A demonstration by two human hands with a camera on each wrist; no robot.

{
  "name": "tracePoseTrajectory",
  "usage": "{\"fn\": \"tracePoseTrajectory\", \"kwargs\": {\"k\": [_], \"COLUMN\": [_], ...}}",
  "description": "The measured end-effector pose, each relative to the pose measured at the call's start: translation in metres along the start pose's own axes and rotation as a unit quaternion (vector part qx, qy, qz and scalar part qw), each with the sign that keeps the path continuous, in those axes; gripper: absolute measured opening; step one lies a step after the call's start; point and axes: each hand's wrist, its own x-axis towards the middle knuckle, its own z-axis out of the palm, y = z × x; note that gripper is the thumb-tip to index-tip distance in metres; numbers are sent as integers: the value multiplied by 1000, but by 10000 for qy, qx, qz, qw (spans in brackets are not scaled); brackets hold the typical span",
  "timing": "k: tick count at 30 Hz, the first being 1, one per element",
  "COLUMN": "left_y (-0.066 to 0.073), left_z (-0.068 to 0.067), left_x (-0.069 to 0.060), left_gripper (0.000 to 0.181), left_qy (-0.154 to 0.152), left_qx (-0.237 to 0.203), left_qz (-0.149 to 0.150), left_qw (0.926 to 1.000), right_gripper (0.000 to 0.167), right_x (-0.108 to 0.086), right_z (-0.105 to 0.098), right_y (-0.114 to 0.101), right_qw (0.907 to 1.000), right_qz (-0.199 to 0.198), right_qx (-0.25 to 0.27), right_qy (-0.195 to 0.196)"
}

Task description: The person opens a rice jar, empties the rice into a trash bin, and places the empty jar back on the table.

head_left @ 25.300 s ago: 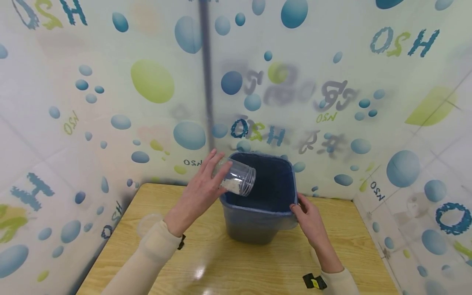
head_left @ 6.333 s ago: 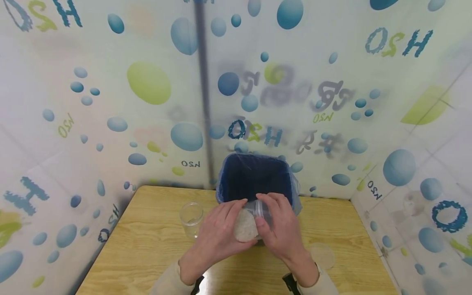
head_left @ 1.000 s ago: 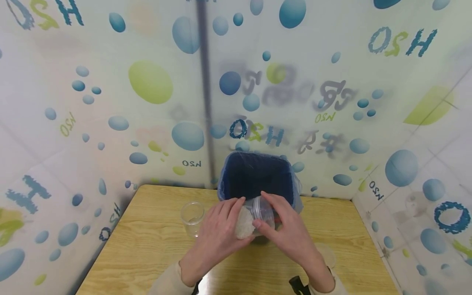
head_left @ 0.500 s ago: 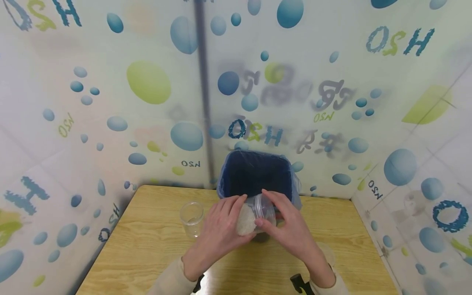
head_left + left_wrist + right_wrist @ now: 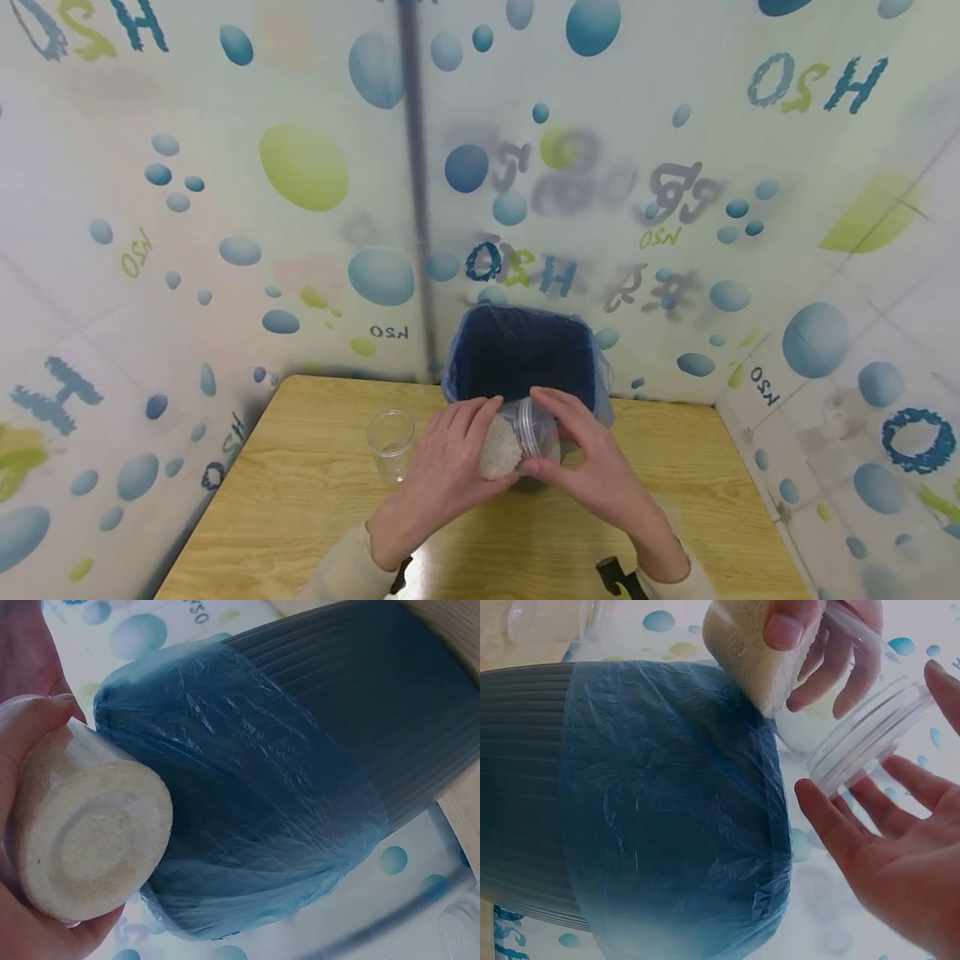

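A clear jar point(image 5: 501, 448) with white, rice-like grains packed toward its base lies tilted sideways in front of the bin's near edge. My left hand point(image 5: 442, 467) grips its base end, and the pale bottom faces the left wrist camera. At the ridged, clear end point(image 5: 866, 735) my right hand point(image 5: 592, 467) has thumb and fingers on opposite sides of the rim. Whether a lid sits there I cannot tell. Behind the jar stands the dark bin point(image 5: 525, 358), lined with a blue plastic bag point(image 5: 667, 787). Its inside is too dark to see into.
Left of my hands an open clear jar point(image 5: 392, 446) stands on the wooden table point(image 5: 300, 500). A clear round disc lies partly hidden behind my right forearm. Patterned walls point(image 5: 337, 208) enclose the table at the back and both sides.
Earlier, my left hand tipped a jar over the bin while my right held its rim. Now both hands hold a fuller jar. Within the last second, my right thumb and fingers shifted slightly.
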Motion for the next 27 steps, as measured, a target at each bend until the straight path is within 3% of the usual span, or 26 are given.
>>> {"fn": "tracePoseTrajectory", "kwargs": {"k": [9,14,27], "left_y": [-3,-5,-11], "left_z": [0,-2,-4], "left_x": [0,0,-1], "left_gripper": [97,98,97], "left_qy": [-59,-214,-313], "left_qx": [34,-66,-347], "left_qz": [120,115,264], "left_qw": [9999,9997,9986], "right_gripper": [83,84,85], "right_x": [-2,-2,-5], "right_z": [-3,-5,-6], "right_y": [6,8,9], "right_qw": [9987,9970,9942], "right_qz": [-314,-649,-810], "right_qx": [-321,-155,-146], "right_qy": [-258,-394,-689]}}
